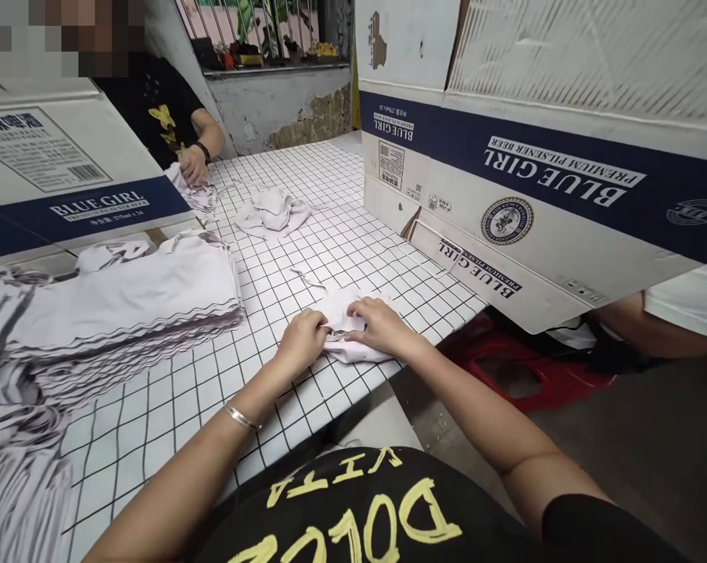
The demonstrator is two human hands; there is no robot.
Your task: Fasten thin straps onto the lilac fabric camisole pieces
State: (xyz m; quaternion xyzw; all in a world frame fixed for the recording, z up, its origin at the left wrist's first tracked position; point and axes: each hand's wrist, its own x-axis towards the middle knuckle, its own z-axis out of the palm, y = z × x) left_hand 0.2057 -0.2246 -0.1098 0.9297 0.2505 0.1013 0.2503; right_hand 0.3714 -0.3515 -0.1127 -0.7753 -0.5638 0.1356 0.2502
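A crumpled pale lilac cloth garment [359, 350] lies on the checked tabletop near its front edge. Its left side is pinched between the thumb and fingers of my left hand [300, 342]. On the opposite side, my right hand [384, 327] curls its fingers and thumb onto the same cloth. A dark gap or edge in the fabric shows between the two hands. Just behind the garment, a thin strap [307, 277] trails on the table. Another bunched pale garment [274, 211] rests farther back.
Layered stacks of pale garments [124, 301] cover the left of the table [171, 407]. A white and blue carton [119, 199] stands behind them. A larger carton [459, 180] walls off the right. Across the table, a co-worker's hand [194, 164] handles similar cloth.
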